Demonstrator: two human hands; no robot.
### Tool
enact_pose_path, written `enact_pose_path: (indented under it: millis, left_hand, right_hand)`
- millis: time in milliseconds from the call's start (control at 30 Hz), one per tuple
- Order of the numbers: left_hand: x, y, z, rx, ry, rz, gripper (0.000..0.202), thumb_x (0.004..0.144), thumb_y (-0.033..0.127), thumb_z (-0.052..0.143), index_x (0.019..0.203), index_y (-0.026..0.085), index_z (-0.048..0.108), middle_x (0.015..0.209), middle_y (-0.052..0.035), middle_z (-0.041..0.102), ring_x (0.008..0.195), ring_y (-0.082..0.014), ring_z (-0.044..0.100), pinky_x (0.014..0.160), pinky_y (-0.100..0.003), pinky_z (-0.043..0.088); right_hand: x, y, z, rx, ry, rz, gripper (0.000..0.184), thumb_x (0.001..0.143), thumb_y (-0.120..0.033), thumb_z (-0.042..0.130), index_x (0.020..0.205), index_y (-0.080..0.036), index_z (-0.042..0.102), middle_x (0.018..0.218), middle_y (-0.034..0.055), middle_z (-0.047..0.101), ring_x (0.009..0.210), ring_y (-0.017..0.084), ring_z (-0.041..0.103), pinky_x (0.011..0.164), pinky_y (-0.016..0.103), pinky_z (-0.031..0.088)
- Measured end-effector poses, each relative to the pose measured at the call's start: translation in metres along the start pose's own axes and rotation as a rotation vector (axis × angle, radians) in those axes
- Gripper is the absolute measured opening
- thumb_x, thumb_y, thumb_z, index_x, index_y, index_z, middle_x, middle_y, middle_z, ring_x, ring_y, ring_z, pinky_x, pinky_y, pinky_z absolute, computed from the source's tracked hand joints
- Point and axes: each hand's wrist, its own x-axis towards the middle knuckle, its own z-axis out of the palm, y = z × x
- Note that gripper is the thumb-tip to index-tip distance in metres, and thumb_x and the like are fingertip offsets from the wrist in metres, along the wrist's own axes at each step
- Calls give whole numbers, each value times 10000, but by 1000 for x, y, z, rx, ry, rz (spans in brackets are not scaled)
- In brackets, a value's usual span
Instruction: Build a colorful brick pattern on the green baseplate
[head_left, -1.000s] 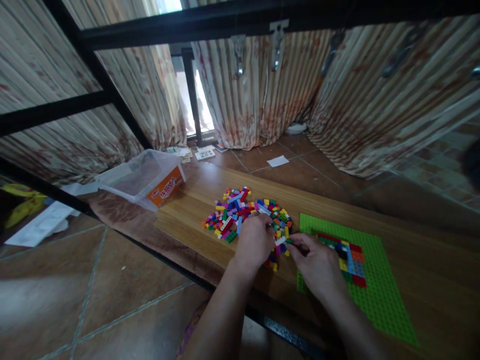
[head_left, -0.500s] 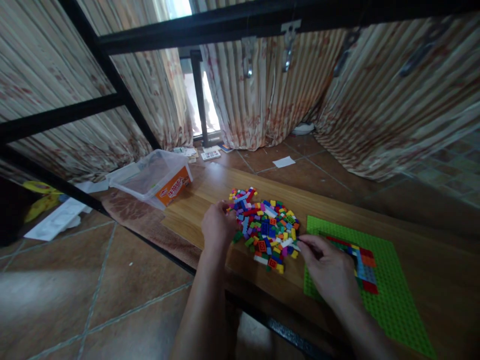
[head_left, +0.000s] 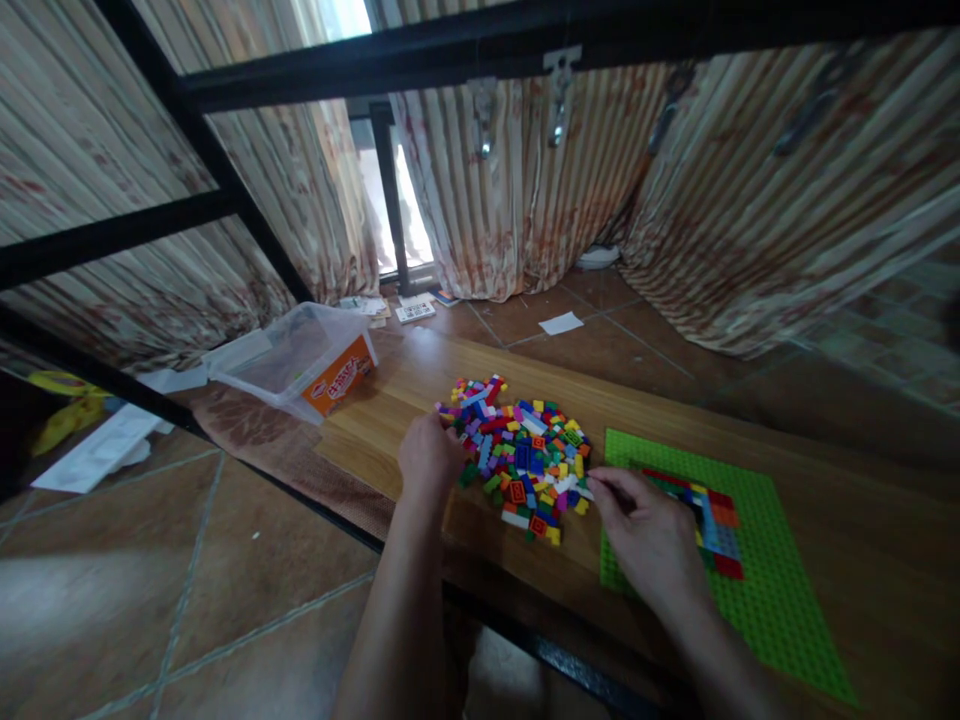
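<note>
A heap of small building bricks (head_left: 529, 455) in many colours lies on the wooden bench (head_left: 637, 390). At the heap's left edge is my left hand (head_left: 429, 458), its fingers curled closed among the bricks; whatever they grip is hidden. My right hand (head_left: 646, 525) reaches over the baseplate's left part to the heap's right edge, thumb and forefinger pinched together. Anything in that pinch is too small to name. The green studded baseplate (head_left: 795, 600) carries a low frame of bricks (head_left: 724, 525) in red, orange, light blue and other colours, partly covered by my right hand.
A clear plastic box (head_left: 289, 355) with an orange label stands at the bench's left end, near a brown cloth (head_left: 255, 425). Black metal bars (head_left: 337, 75) cross above and along the left. Papers (head_left: 561, 323) lie on the tiled floor before striped curtains (head_left: 495, 200).
The whole view has shifted slightly, so things appear a little further left. Both hands stay at the heap's edges with much the same grip.
</note>
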Motion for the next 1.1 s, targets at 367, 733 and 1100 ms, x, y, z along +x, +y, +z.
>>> enact_pose_path:
  millis: [367, 733, 1100]
  left_hand:
    - [-6, 6, -2, -850, -373, 180, 210, 732, 335, 610, 859, 169, 585, 607, 51, 552, 508, -100, 516, 490, -204, 377]
    - [-36, 45, 9, -830, -742, 518, 234, 709, 310, 721, 857, 153, 634, 763, 10, 637, 672, -107, 568, 630, -220, 457]
    - [-34, 45, 21, -716, -637, 560, 136, 738, 249, 666, 837, 165, 624, 684, 24, 628, 610, -111, 566, 573, -213, 433]
  right_hand:
    - [-4, -25, 5, 150, 24, 14, 205, 915, -273, 498, 882, -223, 694, 858, 34, 722, 786, 172, 673, 729, 286, 511]
    - [-10, -36, 7, 506, 42, 173, 310, 910, -403, 541, 1143, -210, 610, 835, 19, 670, 687, 146, 638, 608, 257, 535]
    - [-4, -34, -1, 391, 38, 141, 239, 889, -336, 559, 1069, -211, 655, 938, 47, 728, 790, 168, 682, 731, 300, 550]
